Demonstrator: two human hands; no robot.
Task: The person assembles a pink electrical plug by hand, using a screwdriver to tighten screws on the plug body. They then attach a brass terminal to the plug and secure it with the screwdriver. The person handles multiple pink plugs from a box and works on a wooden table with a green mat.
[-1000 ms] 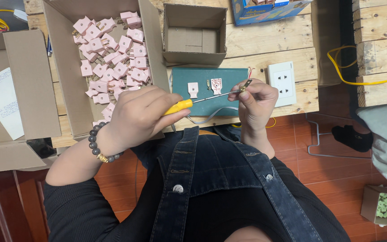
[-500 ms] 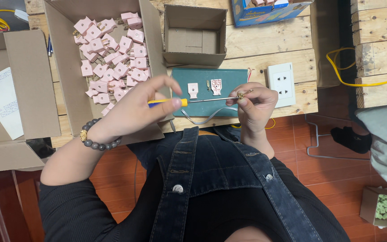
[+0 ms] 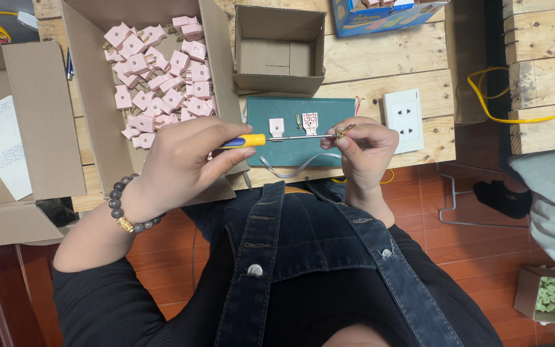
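My left hand grips a screwdriver with a yellow and blue handle, held level, its shaft pointing right. Its tip meets a small brass part pinched in the fingers of my right hand. Both hands hover over the near edge of a dark green mat. On the mat lie a small white plug piece, a pink-and-white plug piece and a tiny metal pin between them.
A big cardboard box holds several pink plug halves. A small open carton stands behind the mat. A white wall socket lies to the right, with yellow cable beyond. Another carton sits at left.
The screwdriver has levelled from a tilt to horizontal, and my left hand's fingers have turned on the handle. My right hand stays in place with the brass part.
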